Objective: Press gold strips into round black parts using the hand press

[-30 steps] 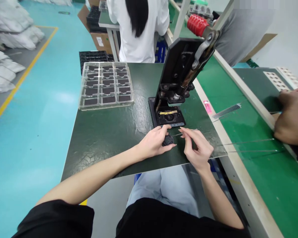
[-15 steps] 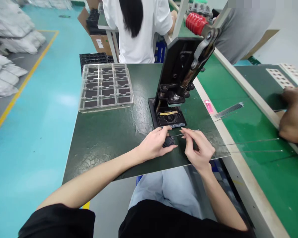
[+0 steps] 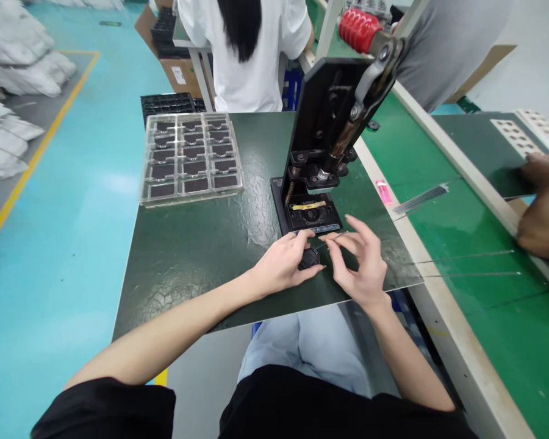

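Black round part (image 3: 309, 259) on dark green, crackle-patterned mat (image 3: 183, 286); turquoise floor (image 3: 41, 292) left of the mat, bright green bench (image 3: 498, 317) right.

A single head-worn camera faces forward and down. It sits close above the worktop (image 3: 187, 274), with the left hand (image 3: 281, 265) and right hand (image 3: 359, 262) near frame centre; the floor (image 3: 50, 274) shows to the left.

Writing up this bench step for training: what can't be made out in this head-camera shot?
Head view only:
The round black part: its far side is hidden by the left hand.
The thin metal tool: too thin to make out its tip, and the right hand covers its grip.
The co-worker's hand: cut off by the right edge.
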A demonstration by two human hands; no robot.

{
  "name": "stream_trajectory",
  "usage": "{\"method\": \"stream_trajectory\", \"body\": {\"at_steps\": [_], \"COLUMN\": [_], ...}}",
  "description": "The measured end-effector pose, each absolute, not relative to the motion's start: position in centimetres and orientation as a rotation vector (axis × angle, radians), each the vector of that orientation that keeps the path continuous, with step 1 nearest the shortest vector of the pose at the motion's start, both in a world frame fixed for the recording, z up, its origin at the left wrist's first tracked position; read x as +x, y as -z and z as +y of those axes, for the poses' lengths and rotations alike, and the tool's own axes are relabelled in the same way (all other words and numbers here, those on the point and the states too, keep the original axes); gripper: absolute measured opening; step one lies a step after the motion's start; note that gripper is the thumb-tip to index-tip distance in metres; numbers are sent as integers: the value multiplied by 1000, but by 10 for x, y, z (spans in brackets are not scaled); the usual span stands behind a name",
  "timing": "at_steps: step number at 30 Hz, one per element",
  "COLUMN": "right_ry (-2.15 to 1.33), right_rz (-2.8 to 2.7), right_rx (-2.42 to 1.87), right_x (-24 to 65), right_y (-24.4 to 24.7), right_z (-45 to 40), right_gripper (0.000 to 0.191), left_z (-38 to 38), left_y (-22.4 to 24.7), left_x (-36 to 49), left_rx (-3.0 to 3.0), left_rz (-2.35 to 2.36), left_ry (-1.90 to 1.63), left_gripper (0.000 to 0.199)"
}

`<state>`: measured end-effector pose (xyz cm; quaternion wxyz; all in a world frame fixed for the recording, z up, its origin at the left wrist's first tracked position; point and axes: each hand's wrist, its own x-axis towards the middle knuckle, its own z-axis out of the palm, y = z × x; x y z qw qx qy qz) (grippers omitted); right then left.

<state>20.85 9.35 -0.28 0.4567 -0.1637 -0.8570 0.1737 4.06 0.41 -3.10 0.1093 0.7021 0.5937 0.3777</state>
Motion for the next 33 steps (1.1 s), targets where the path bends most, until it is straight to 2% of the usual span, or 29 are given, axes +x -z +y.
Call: {"method": "stream_trajectory", "body": {"at_steps": [3,5,19,22,26,28,31,33], "right_ry": [-480,-540,-645,-738,-521,-460,-551,-663], "right_rz": [-2196,-2238,-2253,-1923,-1409,-1447,-1617,-1718], "right_rx": [-424,-449,-388,-562,-673,-662,-678,-675], "right_x": [205,203,204,204,215,226,238,241], "right_y": [7,9,15,12,-3,-10,-10,-4], "right_z": [95,96,96,99,100,95,86,82], "right_gripper": [19,11,18,16,6,11,19,24], "left_z": [4,4,6,8,8,7,7,8], "left_y": [30,30,32,31,32,32,30,27], "left_x": [41,41,40,39,37,37,38,39], "left_rx": [2052,2038,1931,1940,1967,1974,1945,1875], "left_rz": [1747,1754,1770,1784,1812,1821,1828,1845], "left_ry": [-1099,-1077,-1061,-1053,-1037,-1042,-1101,-1173], "left_gripper": [56,55,43,44,46,53,66,58]}}
